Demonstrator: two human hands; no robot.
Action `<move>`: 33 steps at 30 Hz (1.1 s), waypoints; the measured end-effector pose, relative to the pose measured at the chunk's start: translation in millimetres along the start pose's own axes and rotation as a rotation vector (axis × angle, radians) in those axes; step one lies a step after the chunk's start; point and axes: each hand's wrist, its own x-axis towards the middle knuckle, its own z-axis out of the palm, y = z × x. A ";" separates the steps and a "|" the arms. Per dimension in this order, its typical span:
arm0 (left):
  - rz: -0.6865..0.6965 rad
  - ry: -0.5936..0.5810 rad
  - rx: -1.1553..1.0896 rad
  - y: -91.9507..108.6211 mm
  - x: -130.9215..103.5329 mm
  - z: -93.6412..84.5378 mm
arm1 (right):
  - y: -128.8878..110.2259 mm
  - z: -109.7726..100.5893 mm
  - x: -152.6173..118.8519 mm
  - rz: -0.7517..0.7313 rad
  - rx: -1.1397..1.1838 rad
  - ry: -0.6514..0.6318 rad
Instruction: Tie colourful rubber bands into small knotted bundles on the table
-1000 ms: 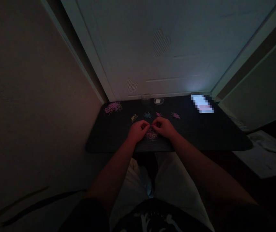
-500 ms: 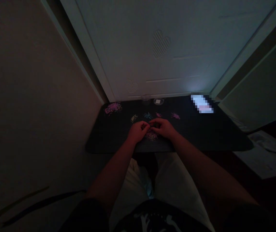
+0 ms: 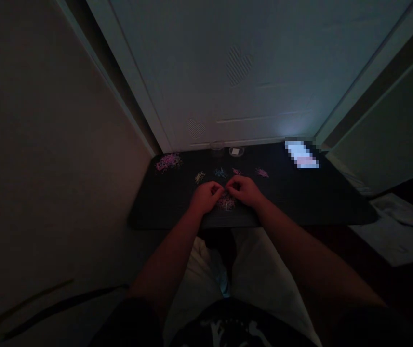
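Note:
My left hand (image 3: 206, 196) is closed in a pinch over the left side of a loose pile of thin pink and whitish pieces (image 3: 226, 203). Across from it, my right hand (image 3: 243, 190) pinches too, its fingertips a small gap from the left ones. Whatever sits between the fingers is too small and dark to make out. Just beyond the hands lie little heaps of similar pieces: a pale yellowish heap (image 3: 199, 177), a blue heap (image 3: 220, 172), a small pink heap (image 3: 237, 171) and a pink-purple heap (image 3: 262, 172).
A bigger pink and purple heap (image 3: 169, 162) lies at the back left of the dark table (image 3: 300, 197). At the back stand a clear container (image 3: 217, 148) and a round clear lid (image 3: 236, 152) with a white square. A lit, blurred-out screen (image 3: 302, 154) is at the right.
My right fingers have closed into a tighter pinch and drawn slightly away from the left fingertips. The left hand stays almost in place; the heaps look the same.

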 end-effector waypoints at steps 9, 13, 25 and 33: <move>-0.020 0.008 -0.059 -2.4 0.3 1.3 | 0.3 -1.2 1.0 0.020 0.085 -0.080; -0.006 0.013 -0.067 -3.6 0.5 1.7 | 3.5 -1.5 3.1 0.064 0.084 -0.077; -0.037 -0.003 -0.026 0.1 0.5 0.0 | 2.0 -0.5 2.2 0.070 0.107 -0.116; -0.007 0.004 -0.025 -2.0 0.2 0.7 | 5.3 -0.9 3.3 0.081 0.085 -0.090</move>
